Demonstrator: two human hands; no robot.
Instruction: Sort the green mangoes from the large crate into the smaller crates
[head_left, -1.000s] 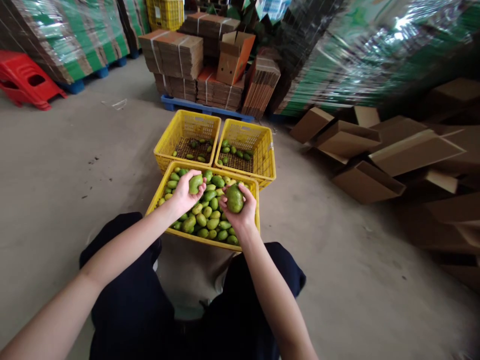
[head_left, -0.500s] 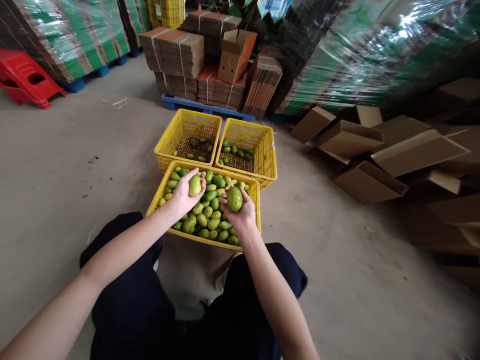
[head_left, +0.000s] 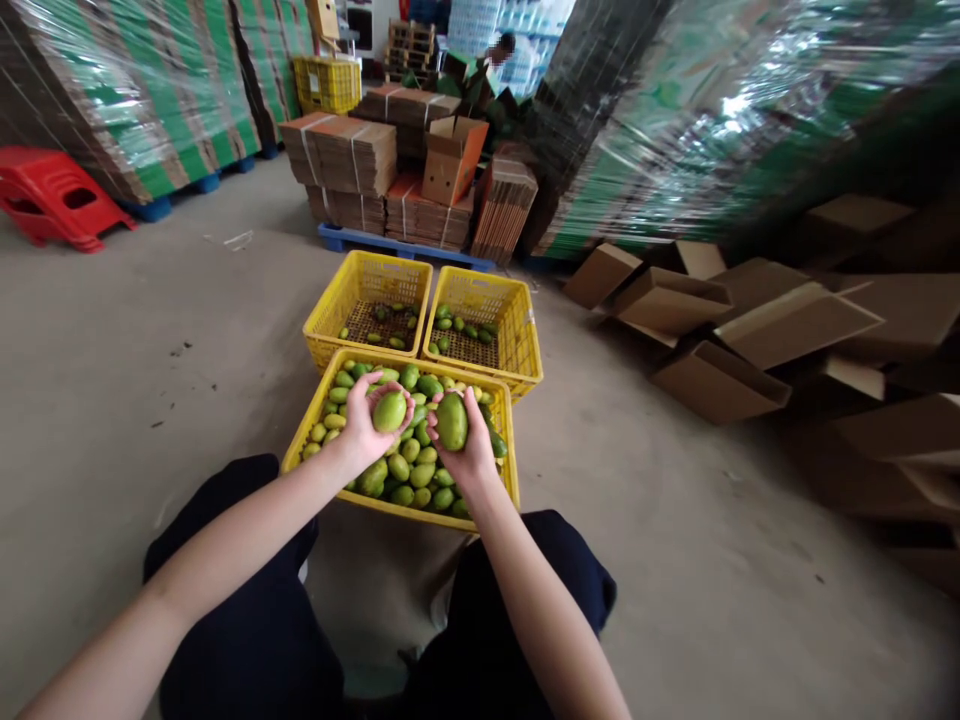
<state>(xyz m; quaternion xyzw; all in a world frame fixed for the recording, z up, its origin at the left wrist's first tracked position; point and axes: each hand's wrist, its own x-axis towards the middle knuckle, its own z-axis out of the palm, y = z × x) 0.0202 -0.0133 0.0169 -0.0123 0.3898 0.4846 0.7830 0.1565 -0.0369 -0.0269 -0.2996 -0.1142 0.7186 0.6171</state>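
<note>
Red stool point(head_left: 64, 198) (plastic-looking) on grey floor point(head_left: 225, 330).

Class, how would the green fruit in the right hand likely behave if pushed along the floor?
The green fruit would probably roll, being rounded, yet unevenly, since it is oval. Its skin looks smooth, so it may slip in the right hand.

Dim overall; glare on the plastic wrap point(head_left: 739, 110); right edge dark, stretched.
</note>
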